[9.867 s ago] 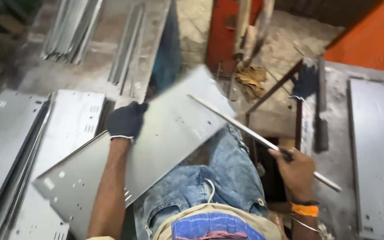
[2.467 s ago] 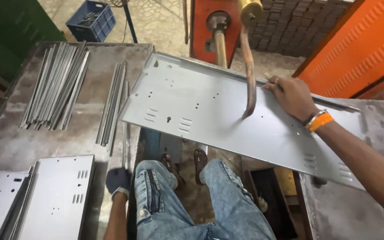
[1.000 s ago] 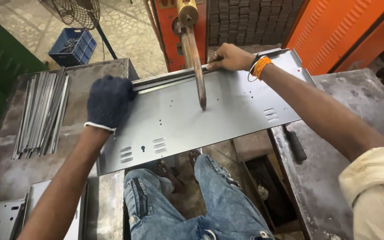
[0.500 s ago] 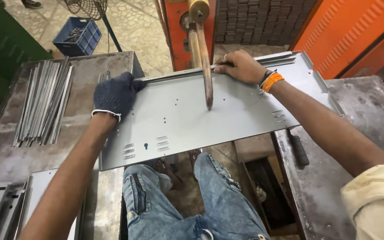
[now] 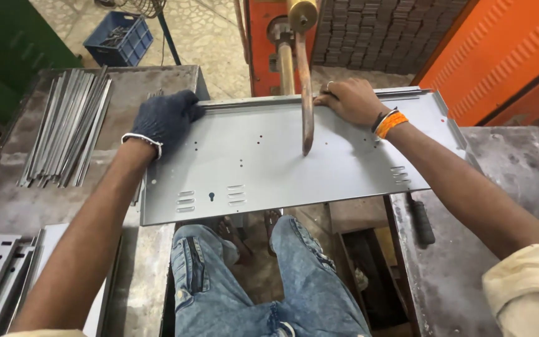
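Left hand (image 5: 166, 118) in a dark blue knit glove with white cuff, right hand (image 5: 350, 100) bare with a finger ring, orange wristband beside a dark band, cream short sleeve, faded blue jeans, sandals

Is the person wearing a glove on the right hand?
No, the right hand is bare on the grey metal panel, with only an orange wristband; the left hand has a dark glove.

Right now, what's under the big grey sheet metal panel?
Below the grey sheet metal panel near edge, jeans-clad knees and sandalled feet show. Its ends lie on grey metal tables. The panel hides whatever sits under its middle.
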